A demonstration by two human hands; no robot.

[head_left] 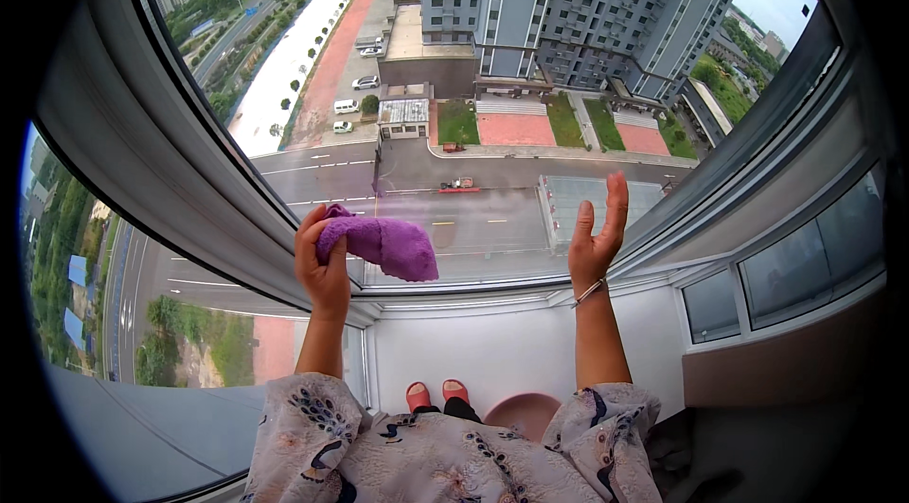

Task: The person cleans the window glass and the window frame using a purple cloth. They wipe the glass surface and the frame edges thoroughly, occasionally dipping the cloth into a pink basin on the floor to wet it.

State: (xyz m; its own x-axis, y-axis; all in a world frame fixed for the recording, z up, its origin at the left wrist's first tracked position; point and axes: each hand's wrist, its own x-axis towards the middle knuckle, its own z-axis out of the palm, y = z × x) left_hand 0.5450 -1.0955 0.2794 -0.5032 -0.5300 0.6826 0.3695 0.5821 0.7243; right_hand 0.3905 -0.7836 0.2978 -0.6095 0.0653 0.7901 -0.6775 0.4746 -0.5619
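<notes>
Patterned sleeves (322,427) fill the bottom of our view, and both our forearms rise from them toward the window (492,77). Below, between the arms, we see our red slippers (436,396) on the floor beside a pink basin (523,411) at the foot of the white wall (492,351).

Our left hand (322,261) is raised in front of the grey frame (170,190) where two panes meet. Its fingers are wrapped tight around one end of a purple cloth (383,245), pinching it between thumb and palm. The cloth sticks out to the right from the fist, bunched and thick, its free end lying against the lower part of the glass, just above the sill.

Our right hand (598,236) is up near the lower right corner of the same pane, well apart from the cloth. It holds nothing: the fingers are spread and stretched upward, palm turned toward the left. We cannot tell whether the fingertips touch the glass. A thin bracelet (589,292) circles that wrist.

Through the glass we look far down on a road (445,219), parked cars (355,91), tall apartment blocks (587,1) and green patches. Smaller panes (805,257) sit to the right.
</notes>
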